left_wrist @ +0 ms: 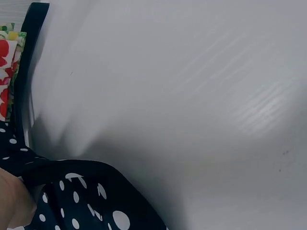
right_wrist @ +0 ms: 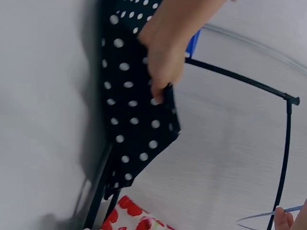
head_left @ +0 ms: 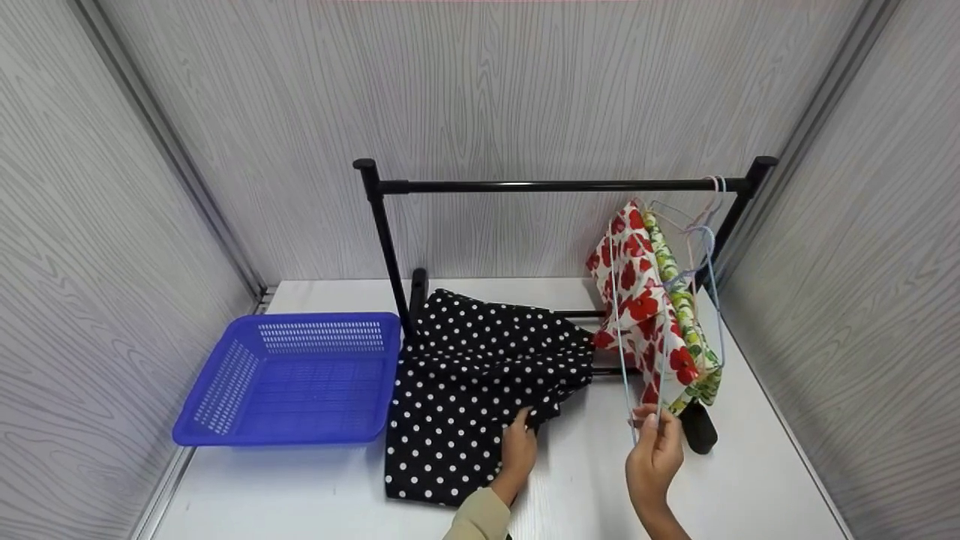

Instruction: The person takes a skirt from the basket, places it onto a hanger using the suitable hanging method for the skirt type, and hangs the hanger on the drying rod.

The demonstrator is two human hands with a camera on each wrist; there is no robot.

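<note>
A black cloth with white polka dots (head_left: 465, 405) lies spread and rumpled on the white table, partly against the rack's left foot. My left hand (head_left: 517, 454) pinches its right edge; the right wrist view also shows this hand (right_wrist: 165, 62) gripping the raised edge of the cloth. To the right, my right hand (head_left: 655, 456) holds a light blue wire hanger (head_left: 619, 322) between thumb and fingers, upright in front of the hung cloths. In the right wrist view only the fingertips (right_wrist: 282, 219) and part of the hanger show. The left wrist view catches little of the left hand.
A black clothes rack (head_left: 540, 186) spans the back. At its right end hang a red-flowered cloth (head_left: 641, 300) and a green-and-yellow patterned cloth (head_left: 679, 300) on hangers. A blue plastic basket (head_left: 300, 439) stands left of the dotted cloth. Pale wood-grain walls (head_left: 480, 90) enclose the table.
</note>
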